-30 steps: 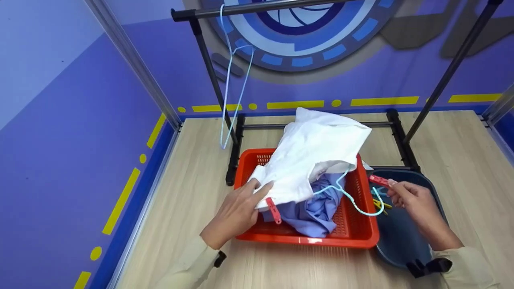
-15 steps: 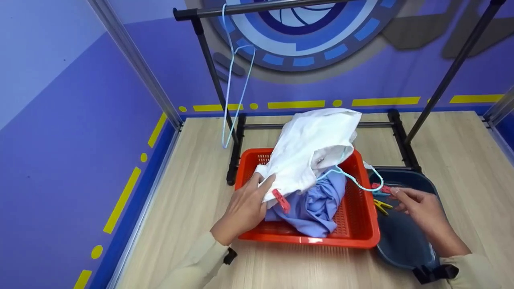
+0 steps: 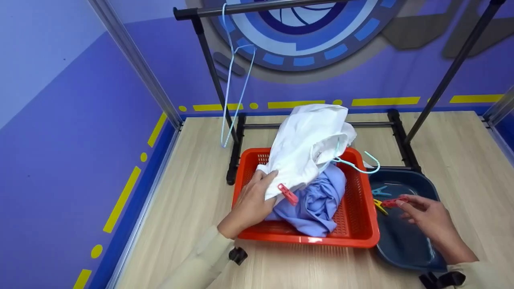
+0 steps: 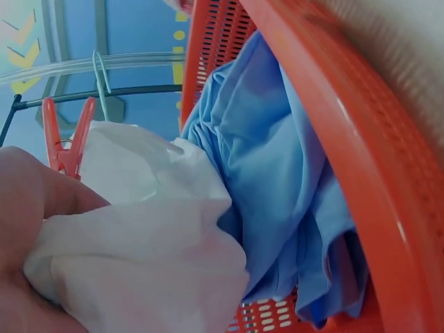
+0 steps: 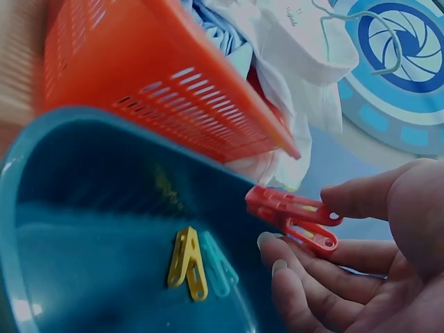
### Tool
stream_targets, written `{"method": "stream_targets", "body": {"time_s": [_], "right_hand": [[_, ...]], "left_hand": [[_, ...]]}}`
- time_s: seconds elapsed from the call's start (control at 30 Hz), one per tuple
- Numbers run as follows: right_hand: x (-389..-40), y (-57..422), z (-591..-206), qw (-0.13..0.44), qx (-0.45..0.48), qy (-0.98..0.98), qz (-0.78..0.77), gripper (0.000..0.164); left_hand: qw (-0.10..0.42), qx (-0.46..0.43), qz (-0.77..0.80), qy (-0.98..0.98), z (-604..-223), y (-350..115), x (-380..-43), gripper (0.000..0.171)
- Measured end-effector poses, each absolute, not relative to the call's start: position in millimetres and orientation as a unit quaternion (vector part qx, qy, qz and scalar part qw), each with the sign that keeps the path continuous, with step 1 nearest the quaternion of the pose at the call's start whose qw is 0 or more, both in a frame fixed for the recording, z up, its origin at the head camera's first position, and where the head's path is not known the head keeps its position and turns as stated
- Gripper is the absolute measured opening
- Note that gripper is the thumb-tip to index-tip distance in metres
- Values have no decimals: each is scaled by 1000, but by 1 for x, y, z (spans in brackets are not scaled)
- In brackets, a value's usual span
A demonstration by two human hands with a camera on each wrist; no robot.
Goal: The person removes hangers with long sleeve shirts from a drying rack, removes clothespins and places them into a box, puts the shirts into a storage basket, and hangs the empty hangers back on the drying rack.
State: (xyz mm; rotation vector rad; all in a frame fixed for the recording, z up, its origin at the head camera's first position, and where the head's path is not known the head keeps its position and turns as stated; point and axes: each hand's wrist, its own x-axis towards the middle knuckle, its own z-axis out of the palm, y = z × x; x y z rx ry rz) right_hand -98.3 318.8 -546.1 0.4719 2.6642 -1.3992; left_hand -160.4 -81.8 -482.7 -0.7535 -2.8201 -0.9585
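Observation:
My left hand grips the hem of a white shirt, thumb on top of the cloth. A red clothespin is clipped to the shirt beside that hand. From the shirt's collar sticks out the hook of a light blue hanger. With thumb and fingers my right hand pinches a second red clothespin over the dark blue basin. Below it in the basin lie a yellow clothespin and a turquoise clothespin, side by side.
Under the shirt, a red basket holds crumpled blue cloth. The basin stands against its right side. Behind them rises a black clothes rack, with another wire hanger on its bar at the left. Printed walls close off the back and left.
The left hand has shifted a little right with the shirt, which has turned so the hanger hook swung upward. The right hand has moved lower and right with its clothespin.

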Motion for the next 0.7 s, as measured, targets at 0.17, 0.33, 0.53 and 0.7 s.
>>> {"method": "stream_targets", "body": {"time_s": [0.17, 0.33, 0.53, 0.7], "right_hand": [[-95, 323, -555, 75, 150, 875, -454, 65], [-94, 327, -563, 145, 145, 872, -445, 62], [-90, 330, -572, 208, 140, 854, -456, 54], [-88, 332, -578, 209, 128, 857, -454, 52]], "left_hand": [[15, -218, -343, -914, -482, -78, -160, 60], [-7, -194, -362, -912, -482, -73, -159, 63], [-29, -178, -378, -908, -482, -70, -159, 64], [-27, -176, -392, -903, -484, -65, -160, 63]]}}
